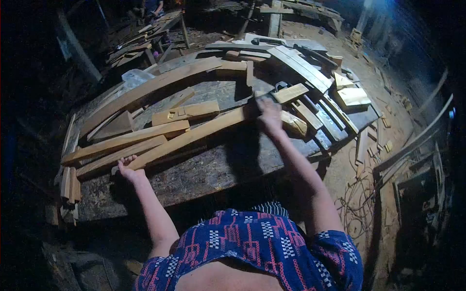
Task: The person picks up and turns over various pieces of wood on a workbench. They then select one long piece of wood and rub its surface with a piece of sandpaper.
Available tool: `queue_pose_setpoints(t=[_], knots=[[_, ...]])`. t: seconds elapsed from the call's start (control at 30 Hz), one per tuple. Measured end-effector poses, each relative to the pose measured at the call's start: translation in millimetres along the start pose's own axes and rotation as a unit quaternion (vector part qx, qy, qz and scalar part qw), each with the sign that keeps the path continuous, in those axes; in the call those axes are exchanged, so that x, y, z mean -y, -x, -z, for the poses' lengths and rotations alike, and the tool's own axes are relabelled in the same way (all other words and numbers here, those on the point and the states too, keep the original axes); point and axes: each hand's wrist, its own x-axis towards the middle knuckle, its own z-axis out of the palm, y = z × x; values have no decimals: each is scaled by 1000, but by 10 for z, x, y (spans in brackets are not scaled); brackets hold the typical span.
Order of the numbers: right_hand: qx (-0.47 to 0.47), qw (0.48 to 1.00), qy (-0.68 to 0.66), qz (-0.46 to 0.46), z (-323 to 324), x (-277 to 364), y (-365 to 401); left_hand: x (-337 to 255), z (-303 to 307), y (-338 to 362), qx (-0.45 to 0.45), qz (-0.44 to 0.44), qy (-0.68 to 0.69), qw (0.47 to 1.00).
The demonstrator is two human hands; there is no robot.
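A long wooden bar [194, 138] slants across the workbench [204, 169] in front of me. My left hand [131, 170] is at its near left end, fingers curled around it. At the bar's far right end is my right hand [269, 116], bent downward with its fingers closed. A small dark item partly shows beside those fingers, and what they grip is hidden. Right of this hand lie a pale wood block [291, 93] and a rough wood chunk [293, 124]. Two more bars [128, 141] rest behind the left hand, and a mortised piece [185, 112] lies beyond them.
A long curved board [150, 92] spans the bench's far side. White planks [301, 68] and assorted offcuts crowd the right end. Wires [357, 208] and wood scraps litter the ground at right. Another wood-laden table [145, 41] stands at the back left, with a person partly visible behind.
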Motion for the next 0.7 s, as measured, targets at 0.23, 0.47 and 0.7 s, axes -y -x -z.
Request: queue_pose_setpoints(t=[0.23, 0.47, 0.7], knots=[[19, 944, -173, 279, -203, 1657, 583, -29, 39, -83, -22, -13, -16, 1000], [23, 984, -121, 128, -225, -96, -162, -81, -43, -24, -101, 10, -53, 993], [-57, 986, 40, -153, -76, -1847, -740, -32, -115, 97, -110, -7, -50, 993]])
